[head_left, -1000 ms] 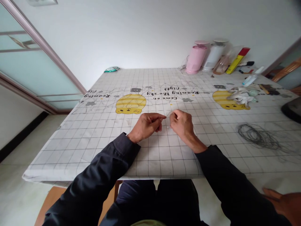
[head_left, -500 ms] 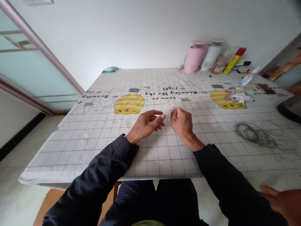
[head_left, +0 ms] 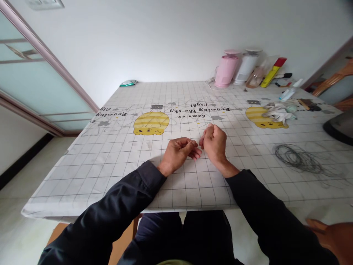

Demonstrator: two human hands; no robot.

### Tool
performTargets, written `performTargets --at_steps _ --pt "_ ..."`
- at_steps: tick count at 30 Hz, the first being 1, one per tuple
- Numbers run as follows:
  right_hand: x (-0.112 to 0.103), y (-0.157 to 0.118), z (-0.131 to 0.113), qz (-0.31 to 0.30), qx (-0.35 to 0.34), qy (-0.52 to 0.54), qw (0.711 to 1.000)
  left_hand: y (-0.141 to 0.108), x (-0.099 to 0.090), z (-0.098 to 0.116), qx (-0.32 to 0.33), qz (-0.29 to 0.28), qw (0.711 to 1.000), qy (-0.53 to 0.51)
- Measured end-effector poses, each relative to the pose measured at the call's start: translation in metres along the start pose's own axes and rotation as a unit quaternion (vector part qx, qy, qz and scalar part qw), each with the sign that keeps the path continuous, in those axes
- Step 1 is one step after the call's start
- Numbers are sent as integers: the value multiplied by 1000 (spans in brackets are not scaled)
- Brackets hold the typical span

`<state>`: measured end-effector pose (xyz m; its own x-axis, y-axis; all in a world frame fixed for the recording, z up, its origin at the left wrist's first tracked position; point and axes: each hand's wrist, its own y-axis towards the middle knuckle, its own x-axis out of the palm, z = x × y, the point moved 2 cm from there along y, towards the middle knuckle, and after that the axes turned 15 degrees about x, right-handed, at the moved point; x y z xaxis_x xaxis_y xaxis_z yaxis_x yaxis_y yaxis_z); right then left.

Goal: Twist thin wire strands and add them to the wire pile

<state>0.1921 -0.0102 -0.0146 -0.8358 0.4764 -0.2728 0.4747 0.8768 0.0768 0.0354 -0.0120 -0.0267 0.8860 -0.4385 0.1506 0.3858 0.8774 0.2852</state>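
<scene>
Above the checked tablecloth [head_left: 116,154], my left hand [head_left: 180,152] has its thumb and index finger pinched together, the other fingers loosely curled. What it pinches is too small to make out. Close beside it on the right, my right hand [head_left: 214,143] is closed, thumb against the curled index finger, at the near end of a thin pale strand that is hard to see. The strand's course between the hands is not clear. A loose tangle of dark thin wire or thread [head_left: 300,158] lies on the cloth to the right of my right hand.
Along the wall stand a pink cylinder [head_left: 226,70], a white cylinder [head_left: 246,68], a bottle [head_left: 256,76] and a yellow-red box [head_left: 273,73]. A crumpled cloth [head_left: 280,112] and a small clear bottle [head_left: 290,91] lie right. A green packet [head_left: 128,83] sits back left, a dark object [head_left: 340,127] far right.
My left hand has moved slightly right and nearer to me, its thumb and index finger now pinched. The right hand has turned a little, and the pale strand between the hands no longer shows clearly.
</scene>
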Motion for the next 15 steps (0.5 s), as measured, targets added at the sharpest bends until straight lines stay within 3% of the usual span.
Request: performTargets --at_steps 3,7,11,15 --pt "-4 3 0 -53 46 74 995 1 1 -2 0 4 1000 -3" --pt "-12 15 4 -146 28 41 988 6 -17 3 33 -25 989 139" --pt "-21 23 4 -137 -130 -80 979 7 -33 12 82 -61 956 276" --pt "-20 23 5 -175 -273 -182 928 5 -34 18 121 -97 920 359"
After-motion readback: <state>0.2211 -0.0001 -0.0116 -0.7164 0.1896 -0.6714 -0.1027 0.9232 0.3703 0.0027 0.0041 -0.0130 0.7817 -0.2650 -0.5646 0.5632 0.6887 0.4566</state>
